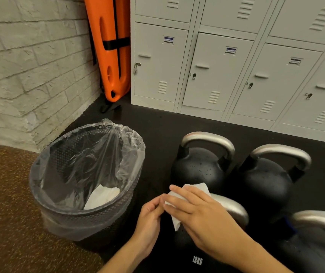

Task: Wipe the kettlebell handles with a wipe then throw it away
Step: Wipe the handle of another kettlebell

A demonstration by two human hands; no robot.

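Lockers: a grey bank of lockers [226,62] runs along the far side, doors closed, small labels on them.
Wall: a pale brick wall [29,66] on my left, with an orange board [111,48] leaning upright in the corner.
Floor: black mat [157,123] under the weights, brown carpet [6,203] to the left.
Bin: a black mesh bin [83,186] lined with a clear bag stands just left of the weights; a white crumpled sheet [102,196] lies inside.
Kettlebells: four black kettlebells with silver handles, two behind [199,168] [266,180], one at the right edge [315,245], and the nearest one [197,259] marked 12KG below my hands.
Right hand: my right hand [201,209] lies over the nearest handle [234,207], pressing the wipe against it.
Left hand: my left hand [150,217] is loosely curled, its fingertips pinching the wipe's left edge.
Wipe: the white wipe [195,189] is draped over the near handle, mostly under my right hand, one corner hanging down.
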